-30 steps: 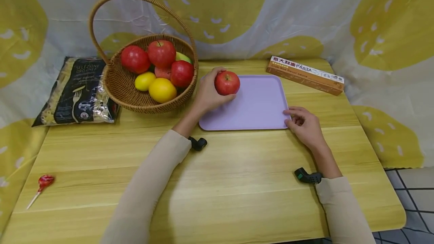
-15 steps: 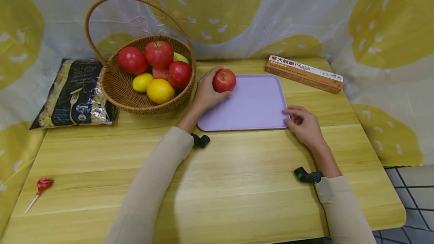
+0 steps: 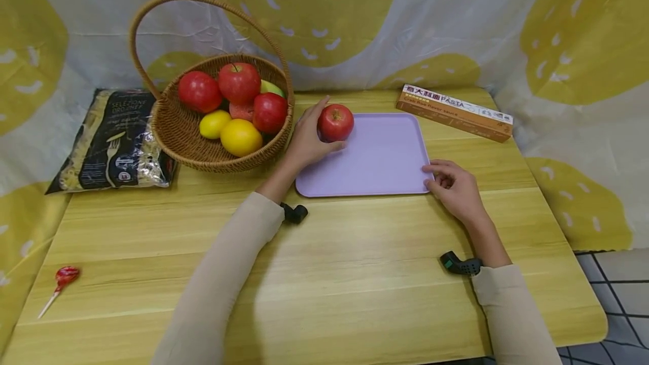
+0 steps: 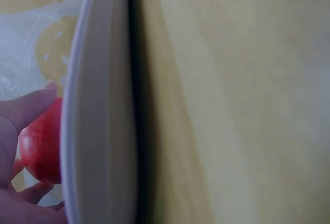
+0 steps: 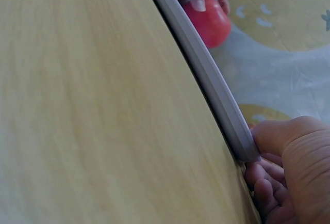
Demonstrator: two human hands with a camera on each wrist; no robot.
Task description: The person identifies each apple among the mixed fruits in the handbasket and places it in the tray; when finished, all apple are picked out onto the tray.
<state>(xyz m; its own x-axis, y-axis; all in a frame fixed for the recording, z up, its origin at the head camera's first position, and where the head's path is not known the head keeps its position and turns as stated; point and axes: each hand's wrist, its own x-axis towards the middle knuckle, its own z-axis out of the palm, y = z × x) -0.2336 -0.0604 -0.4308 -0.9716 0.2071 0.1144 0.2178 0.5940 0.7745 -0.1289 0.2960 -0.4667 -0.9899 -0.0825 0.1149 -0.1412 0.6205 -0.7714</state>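
Note:
A red apple [image 3: 336,123] sits on the left part of the lilac tray [image 3: 385,156]. My left hand [image 3: 306,141] is at the apple's left side, its thumb and fingers spread loosely around it. The left wrist view shows the thumb beside the apple [image 4: 42,144], whose other side is hidden by the tray's edge [image 4: 93,105]. At the tray's front right corner, my right hand [image 3: 456,187] pinches the rim between thumb and fingers. In the right wrist view the right hand [image 5: 294,167] holds the end of the tray's edge [image 5: 214,84], with the other fingers curled below.
A wicker basket [image 3: 213,159] with a tall handle holds several apples, yellow fruits and something green at the back left. Beside it lies a black bag of pasta [image 3: 119,139]. A pasta box [image 3: 453,112] lies at the back right, a red lollipop [image 3: 65,277] at the front left.
My left hand has loosened around the apple, its fingers straighter and its thumb slightly away from it. The apple has stayed on the tray's left part. My right hand keeps its pinch.

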